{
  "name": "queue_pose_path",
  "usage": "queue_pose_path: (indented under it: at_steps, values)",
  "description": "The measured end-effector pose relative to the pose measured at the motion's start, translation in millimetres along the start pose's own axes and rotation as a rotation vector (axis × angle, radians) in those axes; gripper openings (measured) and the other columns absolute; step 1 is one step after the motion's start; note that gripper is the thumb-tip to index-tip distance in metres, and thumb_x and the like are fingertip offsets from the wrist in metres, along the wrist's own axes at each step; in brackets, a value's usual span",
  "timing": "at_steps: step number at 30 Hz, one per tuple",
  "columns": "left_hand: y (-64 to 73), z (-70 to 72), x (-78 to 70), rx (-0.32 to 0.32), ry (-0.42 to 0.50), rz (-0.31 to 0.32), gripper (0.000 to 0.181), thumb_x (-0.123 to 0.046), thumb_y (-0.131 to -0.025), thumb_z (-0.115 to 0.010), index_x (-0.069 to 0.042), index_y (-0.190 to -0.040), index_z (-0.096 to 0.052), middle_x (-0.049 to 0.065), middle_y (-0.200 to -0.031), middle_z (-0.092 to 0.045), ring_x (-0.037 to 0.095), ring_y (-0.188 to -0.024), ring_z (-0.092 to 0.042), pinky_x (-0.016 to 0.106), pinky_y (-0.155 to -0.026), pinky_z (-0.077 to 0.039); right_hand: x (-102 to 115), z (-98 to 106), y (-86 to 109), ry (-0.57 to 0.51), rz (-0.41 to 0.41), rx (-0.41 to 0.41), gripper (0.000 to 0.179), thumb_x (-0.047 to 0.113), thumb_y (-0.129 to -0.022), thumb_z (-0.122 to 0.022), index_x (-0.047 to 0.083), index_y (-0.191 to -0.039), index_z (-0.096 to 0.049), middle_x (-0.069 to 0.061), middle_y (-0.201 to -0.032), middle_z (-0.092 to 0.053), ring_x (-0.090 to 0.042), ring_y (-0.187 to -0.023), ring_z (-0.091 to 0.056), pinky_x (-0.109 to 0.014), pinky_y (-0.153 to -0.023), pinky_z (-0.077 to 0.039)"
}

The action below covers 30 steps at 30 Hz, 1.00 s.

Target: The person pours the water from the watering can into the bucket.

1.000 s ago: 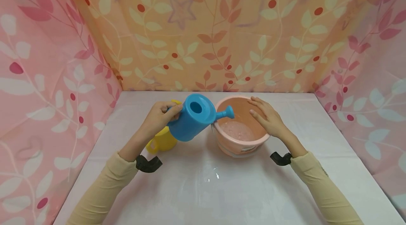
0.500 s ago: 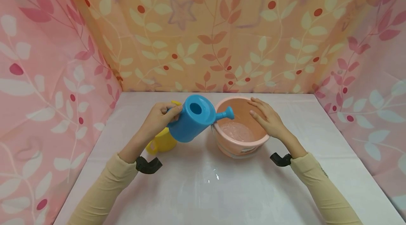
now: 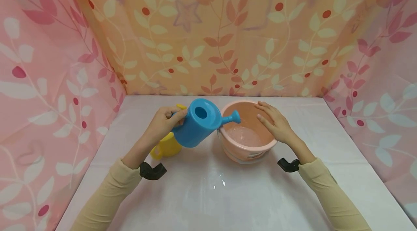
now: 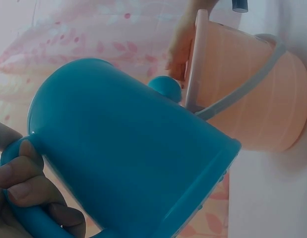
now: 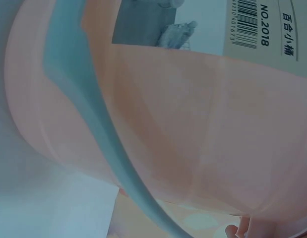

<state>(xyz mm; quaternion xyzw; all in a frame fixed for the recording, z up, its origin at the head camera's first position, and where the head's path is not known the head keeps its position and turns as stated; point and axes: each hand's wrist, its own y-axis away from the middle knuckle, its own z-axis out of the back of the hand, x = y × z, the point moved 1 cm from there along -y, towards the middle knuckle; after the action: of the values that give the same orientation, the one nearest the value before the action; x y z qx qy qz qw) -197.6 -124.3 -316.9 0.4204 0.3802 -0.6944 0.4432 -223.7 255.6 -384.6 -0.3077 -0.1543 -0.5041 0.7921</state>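
Note:
My left hand (image 3: 164, 120) grips the handle of a blue watering can (image 3: 197, 129), fingers curled round it in the left wrist view. The can tilts to the right, and its spout rose (image 3: 235, 116) sits over the near-left part of a pink bucket (image 3: 242, 153). Shallow clear water (image 3: 244, 135) lies in the bottom of the bucket. My right hand (image 3: 277, 124) rests on the bucket's right rim with fingers extended. A grey bail handle (image 5: 118, 148) hangs down the bucket's side in the right wrist view, which also shows a printed label (image 5: 262, 34).
Behind the watering can stands a yellow vessel (image 3: 167, 146) with a looped handle, partly hidden by the can. Small wet drops (image 3: 223, 183) shine on the white-covered table (image 3: 208, 205). Floral curtains (image 3: 221, 24) close in the back and both sides.
The water in the bucket, rippled and bubbly before, looks calmer now. Both hands, the watering can and the bucket keep their places; the view shifts very slightly.

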Motion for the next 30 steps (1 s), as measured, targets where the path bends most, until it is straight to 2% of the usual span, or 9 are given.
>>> queue_pose_path:
  at_steps: [10, 20, 30]
  values:
    - [0.9, -0.8, 0.8, 0.009, 0.001, -0.007, 0.044, -0.029, -0.093, -0.056, 0.004, -0.065, -0.050, 0.004, -0.055, -0.032, 0.018, -0.056, -0.037, 0.033, -0.065, -0.035, -0.4, -0.5, 1.7, 0.009, -0.003, -0.005, 0.046, 0.033, -0.095, -0.051, 0.016, -0.137, -0.045, -0.011, -0.147, -0.033, -0.034, -0.136, -0.026, -0.063, -0.101, -0.021]
    - [1.0, -0.7, 1.3, 0.008, 0.001, -0.003, 0.043, -0.029, -0.093, -0.056, 0.003, -0.065, -0.049, 0.004, -0.056, -0.033, 0.019, -0.057, -0.039, 0.033, -0.065, -0.035, -0.1, -0.2, 0.9, 0.004, 0.001, -0.007, 0.046, 0.033, -0.095, -0.051, 0.015, -0.137, -0.045, -0.013, -0.146, -0.034, -0.034, -0.136, -0.026, -0.064, -0.101, -0.020]
    - [2.5, -0.7, -0.6, 0.008, 0.019, 0.003, 0.042, -0.030, -0.093, -0.055, 0.001, -0.066, -0.050, 0.004, -0.055, -0.033, 0.018, -0.056, -0.038, 0.033, -0.065, -0.035, 0.4, -0.3, 0.6, 0.003, 0.003, -0.008, 0.045, 0.033, -0.095, -0.051, 0.016, -0.137, -0.046, -0.010, -0.147, -0.033, -0.033, -0.136, -0.026, -0.064, -0.101, -0.021]
